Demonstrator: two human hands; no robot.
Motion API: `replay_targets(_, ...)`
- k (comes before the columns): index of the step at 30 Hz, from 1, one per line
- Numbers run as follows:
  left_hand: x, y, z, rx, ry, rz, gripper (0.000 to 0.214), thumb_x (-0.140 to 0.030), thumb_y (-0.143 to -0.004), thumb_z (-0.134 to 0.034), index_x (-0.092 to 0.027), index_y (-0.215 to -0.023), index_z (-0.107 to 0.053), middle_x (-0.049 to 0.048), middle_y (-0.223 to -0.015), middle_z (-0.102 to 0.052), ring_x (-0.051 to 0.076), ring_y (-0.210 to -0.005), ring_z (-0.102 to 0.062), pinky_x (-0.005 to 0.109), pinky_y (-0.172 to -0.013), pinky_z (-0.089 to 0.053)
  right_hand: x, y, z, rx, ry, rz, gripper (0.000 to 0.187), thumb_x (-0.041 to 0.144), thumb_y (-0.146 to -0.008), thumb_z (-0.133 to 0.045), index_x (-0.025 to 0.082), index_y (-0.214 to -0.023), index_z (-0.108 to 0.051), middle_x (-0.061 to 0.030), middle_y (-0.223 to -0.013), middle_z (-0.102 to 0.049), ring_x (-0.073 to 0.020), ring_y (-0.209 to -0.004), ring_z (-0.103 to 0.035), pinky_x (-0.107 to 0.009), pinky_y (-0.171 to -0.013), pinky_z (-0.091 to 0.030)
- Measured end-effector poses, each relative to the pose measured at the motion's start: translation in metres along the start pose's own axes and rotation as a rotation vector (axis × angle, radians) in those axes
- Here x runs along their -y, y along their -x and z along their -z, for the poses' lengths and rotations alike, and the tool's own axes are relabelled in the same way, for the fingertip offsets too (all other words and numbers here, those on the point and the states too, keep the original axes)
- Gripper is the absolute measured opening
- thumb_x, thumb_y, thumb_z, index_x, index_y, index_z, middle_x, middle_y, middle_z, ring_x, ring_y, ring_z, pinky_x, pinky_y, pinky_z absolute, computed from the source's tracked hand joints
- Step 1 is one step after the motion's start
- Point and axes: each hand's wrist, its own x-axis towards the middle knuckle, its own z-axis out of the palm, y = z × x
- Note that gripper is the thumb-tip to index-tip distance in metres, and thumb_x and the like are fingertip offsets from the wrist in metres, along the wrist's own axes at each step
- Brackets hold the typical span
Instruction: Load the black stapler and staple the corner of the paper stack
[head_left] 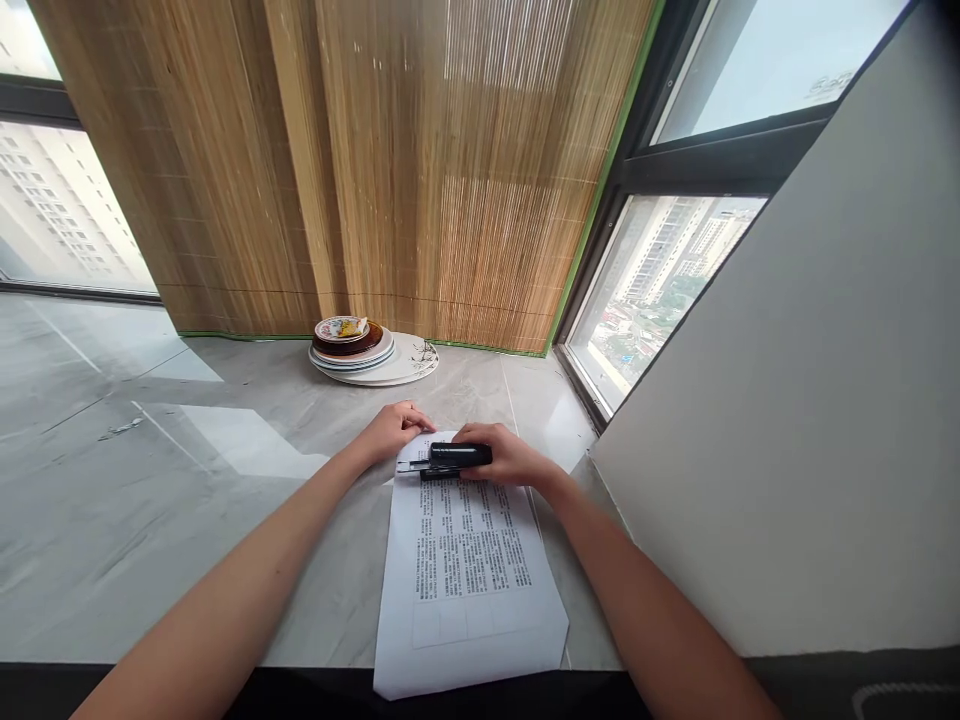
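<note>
A printed sheet of paper, perhaps more than one layer, lies lengthwise before me, its near end hanging over the front edge of the sill. My right hand is wrapped round a black stapler, which lies across the far part of the paper. The stapler's jaw points left and reaches the paper's left edge. At the far left corner, my left hand has its fingers bent over the paper's edge, gripping it; the thumb is partly hidden.
A stack of plates sits beyond my hands against a bamboo blind. To the right are a window and a slanting white wall. The grey marble sill stretches out on the left, with bright patches of sunlight.
</note>
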Motion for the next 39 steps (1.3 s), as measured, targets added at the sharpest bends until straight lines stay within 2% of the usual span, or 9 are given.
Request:
replay_targets(5,-0.010,-0.001,0.005,-0.298,0.510,0.162,0.027,-0.029,-0.091,-0.062,-0.015,-0.109,-0.076,0.0068,-0.095,-0.069,0.014,-0.071,-0.060,0.027,-0.068,-0.051,0.001,0.000,0.001,-0.387,0.023,0.019,0.030,0.021,-0.084,-0.075,0.021,-0.114,-0.073,-0.0065,-0.115,-0.072,-0.0231,-0.103,-0.069,-0.038,-0.092,-0.055)
replay_targets(8,-0.020,0.000,0.005,-0.263,1.066,0.314,0.029,-0.033,-0.099,-0.055,-0.011,-0.112,-0.070,0.0156,-0.114,-0.071,0.020,-0.097,-0.070,0.033,-0.087,-0.058,0.004,0.000,-0.004,-0.583,0.258,0.105,0.029,0.012,-0.091,-0.062,0.024,-0.115,-0.073,-0.0072,-0.122,-0.071,-0.0228,-0.110,-0.068,-0.041,-0.097,-0.056)
replay_targets(12,-0.031,0.005,-0.001,0.054,1.371,0.436,0.036,-0.034,-0.106,-0.048,-0.006,-0.118,-0.067,0.0199,-0.119,-0.071,0.022,-0.108,-0.071,0.035,-0.103,-0.055,0.009,0.000,-0.009,-0.432,0.588,0.261,0.044,0.002,-0.098,-0.048,0.026,-0.128,-0.069,-0.0075,-0.132,-0.069,-0.0234,-0.125,-0.064,-0.046,-0.109,-0.051)
replay_targets(18,-0.032,0.006,-0.005,0.004,1.386,0.406,0.030,-0.022,-0.106,-0.045,-0.006,-0.111,-0.069,0.0192,-0.118,-0.073,0.021,-0.114,-0.070,0.031,-0.108,-0.052,0.010,-0.002,-0.004,-0.428,0.644,0.235,0.042,0.002,-0.098,-0.046,0.024,-0.125,-0.069,-0.0092,-0.128,-0.069,-0.0258,-0.128,-0.061,-0.049,-0.109,-0.048)
replay_targets(22,-0.024,0.002,-0.006,-0.116,1.306,0.392,0.021,-0.016,-0.094,-0.057,-0.010,-0.110,-0.068,0.0166,-0.113,-0.073,0.022,-0.111,-0.070,0.035,-0.102,-0.055,0.011,0.000,0.000,-0.642,0.279,0.034,0.030,0.009,-0.083,-0.063,0.022,-0.108,-0.072,-0.0083,-0.112,-0.070,-0.0261,-0.105,-0.066,-0.043,-0.092,-0.053)
replay_targets(25,-0.025,0.002,-0.004,-0.198,0.931,0.358,0.019,-0.020,-0.084,-0.065,-0.013,-0.101,-0.068,0.0090,-0.091,-0.072,0.018,-0.082,-0.069,0.032,-0.078,-0.056,0.011,0.000,0.003,-0.526,-0.062,-0.146,0.025,0.017,-0.071,-0.072,0.020,-0.096,-0.072,-0.0035,-0.098,-0.068,-0.0225,-0.090,-0.064,-0.034,-0.078,-0.051)
replay_targets(31,-0.039,0.016,0.015,0.232,-0.043,-0.054,0.021,-0.042,-0.081,-0.075,-0.021,-0.086,-0.074,-0.0001,-0.073,-0.066,0.015,-0.065,-0.056,0.027,-0.061,-0.039,0.003,0.001,0.005,-0.525,-0.376,-0.323,0.030,0.023,-0.064,-0.078,0.018,-0.092,-0.068,0.0008,-0.083,-0.061,-0.0169,-0.074,-0.055,-0.028,-0.064,-0.042)
replay_targets(35,-0.039,0.022,0.021,0.356,-0.129,-0.112,0.019,-0.038,-0.078,-0.078,-0.022,-0.088,-0.074,-0.0003,-0.074,-0.067,0.016,-0.066,-0.058,0.026,-0.060,-0.038,0.007,0.005,0.011,-0.330,-0.537,-0.269,0.029,0.024,-0.066,-0.078,0.019,-0.093,-0.066,0.0018,-0.081,-0.058,-0.0139,-0.068,-0.051,-0.024,-0.055,-0.036)
replay_targets(39,-0.038,0.021,0.020,0.357,-0.072,-0.143,0.014,-0.030,-0.084,-0.069,-0.020,-0.091,-0.075,0.0011,-0.073,-0.067,0.015,-0.065,-0.058,0.025,-0.060,-0.042,0.014,0.006,0.014,-0.015,-0.438,-0.133,0.031,0.023,-0.065,-0.082,0.018,-0.093,-0.070,0.0001,-0.091,-0.064,-0.0166,-0.082,-0.058,-0.026,-0.069,-0.045)
